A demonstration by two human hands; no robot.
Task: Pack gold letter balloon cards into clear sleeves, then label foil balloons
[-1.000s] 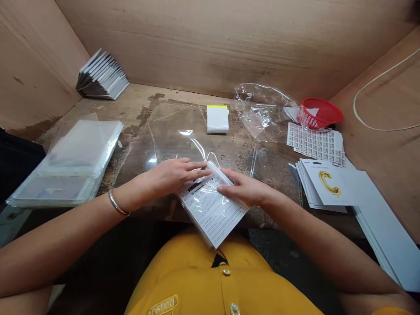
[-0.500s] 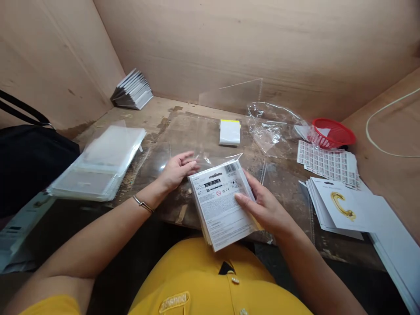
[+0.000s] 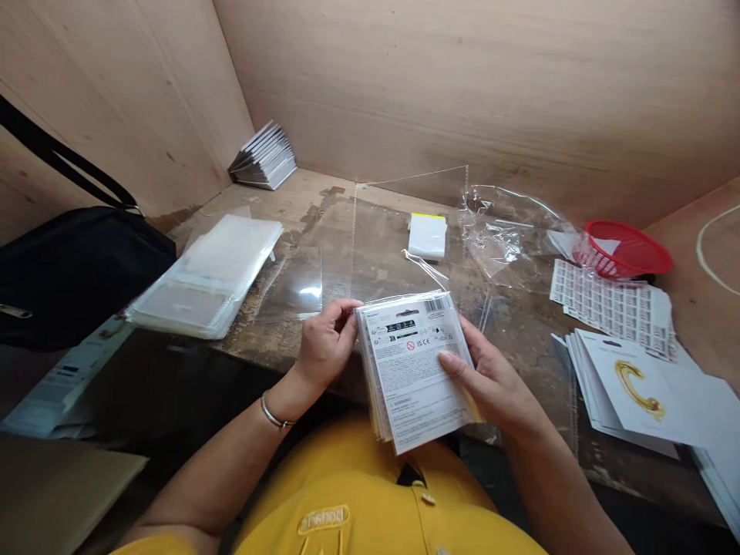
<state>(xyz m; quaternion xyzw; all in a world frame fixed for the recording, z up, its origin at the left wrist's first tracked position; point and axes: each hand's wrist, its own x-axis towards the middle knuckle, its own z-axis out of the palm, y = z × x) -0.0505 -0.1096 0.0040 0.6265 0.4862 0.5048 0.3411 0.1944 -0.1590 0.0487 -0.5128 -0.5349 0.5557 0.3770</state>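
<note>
A stack of printed cards in clear plastic bags (image 3: 416, 378) is held tilted over my lap, its printed back with barcode and warning text facing up. My right hand (image 3: 491, 374) grips the right side of this stack, thumb on top and the other fingers beneath. At the upper left corner, my left hand (image 3: 331, 339) is closed, fingertips pinching the edge of the bags. Just beyond the stack's top edge, a clear plastic strip (image 3: 426, 266) lies near a small white pad with a yellow edge (image 3: 428, 237).
A pile of clear bags (image 3: 208, 277) lies left, beside a black bag (image 3: 75, 270). Folded cards (image 3: 266, 158) stand in the back corner. Crumpled clear plastic (image 3: 502, 235), a red basket (image 3: 627, 250), label sheets (image 3: 613, 304) and cards with a gold C (image 3: 636, 389) lie right.
My left hand has moved from open beside the stack to pinching its upper left corner. The view has turned slightly left. My right hand keeps its hold.
</note>
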